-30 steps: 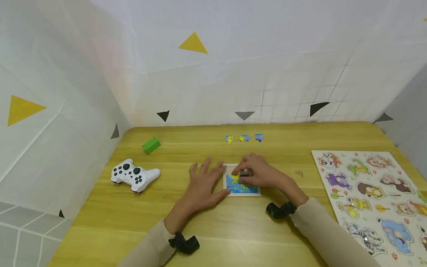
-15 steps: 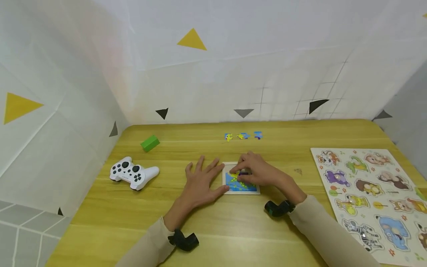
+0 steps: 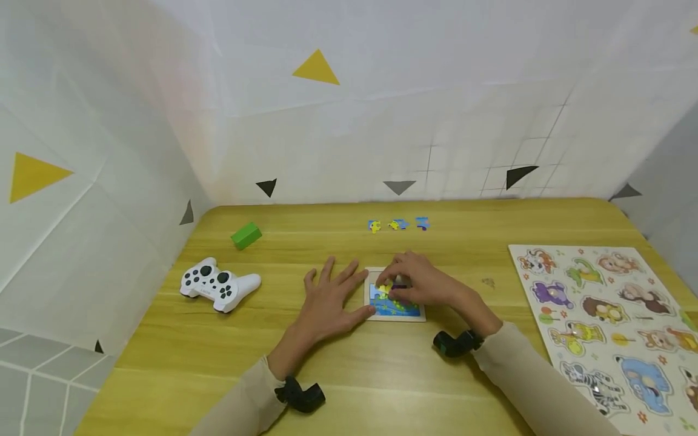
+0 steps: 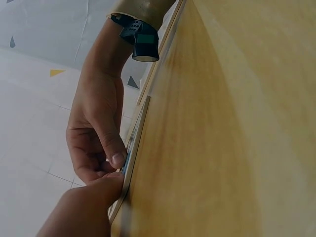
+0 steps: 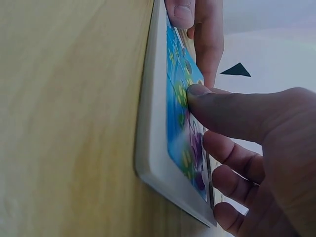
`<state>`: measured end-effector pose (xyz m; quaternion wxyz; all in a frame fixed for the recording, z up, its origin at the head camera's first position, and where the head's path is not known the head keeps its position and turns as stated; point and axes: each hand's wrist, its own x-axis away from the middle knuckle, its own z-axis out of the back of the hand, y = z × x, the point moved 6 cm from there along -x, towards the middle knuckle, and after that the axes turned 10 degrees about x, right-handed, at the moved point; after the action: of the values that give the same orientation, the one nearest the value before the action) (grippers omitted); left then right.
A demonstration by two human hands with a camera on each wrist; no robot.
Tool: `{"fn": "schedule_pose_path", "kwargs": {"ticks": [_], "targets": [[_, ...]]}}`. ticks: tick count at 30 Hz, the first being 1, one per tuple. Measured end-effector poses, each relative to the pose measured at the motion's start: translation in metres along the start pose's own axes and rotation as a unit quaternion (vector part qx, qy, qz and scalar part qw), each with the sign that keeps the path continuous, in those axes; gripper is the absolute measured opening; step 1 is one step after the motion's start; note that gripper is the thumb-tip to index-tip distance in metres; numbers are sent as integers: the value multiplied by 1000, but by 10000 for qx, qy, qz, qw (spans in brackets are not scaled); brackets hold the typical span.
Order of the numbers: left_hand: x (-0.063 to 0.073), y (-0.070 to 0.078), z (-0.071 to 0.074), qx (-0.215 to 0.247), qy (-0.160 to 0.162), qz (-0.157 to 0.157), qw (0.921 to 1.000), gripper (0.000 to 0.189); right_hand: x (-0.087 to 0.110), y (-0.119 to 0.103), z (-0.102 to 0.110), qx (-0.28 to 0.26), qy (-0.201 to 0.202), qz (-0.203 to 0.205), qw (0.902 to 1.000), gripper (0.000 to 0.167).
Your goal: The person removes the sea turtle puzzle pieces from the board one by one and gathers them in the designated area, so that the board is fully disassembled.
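Note:
A small jigsaw tray (image 3: pixel 400 319) with a pale wooden rim lies on the table, partly filled with blue, yellow and purple pieces. My left hand (image 3: pixel 329 306) lies spread at its left side, with thumb and a fingertip at the rim. Over the tray, my right hand (image 3: pixel 420 280) pinches a blue-and-yellow jigsaw piece (image 3: pixel 376 292) at the left part of the picture. In the right wrist view, the thumb (image 5: pixel 202 94) presses close on the picture surface, while the other fingers curl beside the tray. The right fingers hide the tray's upper middle.
Three loose jigsaw pieces (image 3: pixel 398 224) lie in a row behind the tray. To the left are a white game controller (image 3: pixel 218 286) and a green block (image 3: pixel 246 235). A large animal peg board (image 3: pixel 605 321) covers the right side. White sheeting (image 3: pixel 349 139) stands behind the table.
The right fingers have shifted the piece slightly within the tray's left part, where more blue now shows. The left hand keeps its place at the rim.

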<state>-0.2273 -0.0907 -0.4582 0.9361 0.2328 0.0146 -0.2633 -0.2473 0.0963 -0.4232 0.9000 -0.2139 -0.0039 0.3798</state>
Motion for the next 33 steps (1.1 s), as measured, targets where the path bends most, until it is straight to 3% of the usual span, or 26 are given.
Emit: {"fn": "schedule_pose_path", "kwargs": {"ticks": [7, 20, 27, 33], "targets": [[0, 0, 0, 5, 25, -3, 10000, 77, -1, -1, 0, -227, -66, -132, 9996, 23], [2, 2, 2, 127, 53, -24, 9999, 76, -5, -3, -4, -1101, 161, 172, 9936, 12], [2, 1, 0, 130, 45, -35, 9999, 75, -3, -1, -5, -1650, -12, -114, 9862, 11], [1, 0, -2, 104, 51, -8, 9999, 76, -1, 5, -4, -1724, -24, -520, 9836, 12]]}}
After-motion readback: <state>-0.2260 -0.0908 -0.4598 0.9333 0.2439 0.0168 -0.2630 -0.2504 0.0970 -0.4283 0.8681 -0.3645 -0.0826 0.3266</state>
